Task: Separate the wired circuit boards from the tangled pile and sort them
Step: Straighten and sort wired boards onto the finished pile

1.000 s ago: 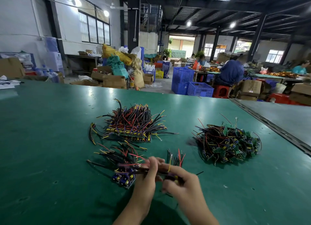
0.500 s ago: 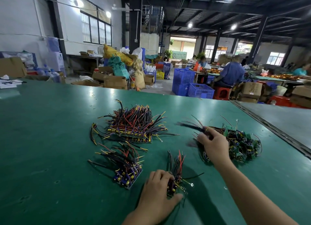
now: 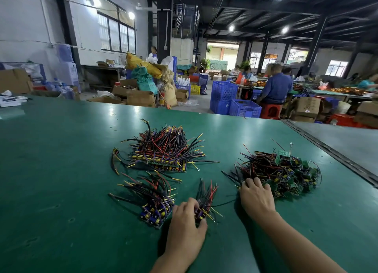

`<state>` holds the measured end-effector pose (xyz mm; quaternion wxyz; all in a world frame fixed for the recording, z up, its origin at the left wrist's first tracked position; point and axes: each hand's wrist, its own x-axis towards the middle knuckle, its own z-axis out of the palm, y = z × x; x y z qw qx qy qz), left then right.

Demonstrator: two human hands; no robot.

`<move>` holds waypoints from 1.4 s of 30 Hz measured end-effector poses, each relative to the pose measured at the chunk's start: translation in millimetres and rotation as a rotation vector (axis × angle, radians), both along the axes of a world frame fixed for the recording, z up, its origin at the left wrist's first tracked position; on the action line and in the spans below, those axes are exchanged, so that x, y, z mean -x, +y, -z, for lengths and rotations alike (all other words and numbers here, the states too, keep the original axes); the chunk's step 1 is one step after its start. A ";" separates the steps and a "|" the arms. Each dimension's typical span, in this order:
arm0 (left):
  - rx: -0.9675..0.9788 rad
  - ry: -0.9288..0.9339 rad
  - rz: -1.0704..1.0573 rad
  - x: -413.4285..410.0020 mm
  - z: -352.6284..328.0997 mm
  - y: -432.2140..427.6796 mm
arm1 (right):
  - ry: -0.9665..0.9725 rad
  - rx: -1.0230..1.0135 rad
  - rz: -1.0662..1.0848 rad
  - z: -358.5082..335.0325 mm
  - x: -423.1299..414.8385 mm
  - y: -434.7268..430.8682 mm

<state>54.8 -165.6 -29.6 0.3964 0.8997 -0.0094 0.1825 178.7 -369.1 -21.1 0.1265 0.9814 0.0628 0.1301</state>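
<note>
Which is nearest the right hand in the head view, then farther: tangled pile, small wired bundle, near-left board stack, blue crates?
1. The tangled pile, touching the right hand.
2. The small wired bundle, leftward, gripped by the left hand.
3. The near-left board stack, farther left.
4. The blue crates, beyond the table.

The left hand (image 3: 185, 221), curled round the small bundle (image 3: 205, 198), hides most of its board end. Fingertips of the right hand (image 3: 255, 197) sink into the near edge of the tangled pile (image 3: 286, 170), and what they touch, perhaps a wire, is hidden. Both forearms (image 3: 296, 242) run off the bottom edge. What lies on the far benches (image 3: 337, 92) is too small to tell.
</note>
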 end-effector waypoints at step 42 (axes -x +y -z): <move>1.299 0.090 0.246 -5.6 -13.2 -1.1 | 0.481 -2.212 -0.227 0.5 98.6 64.4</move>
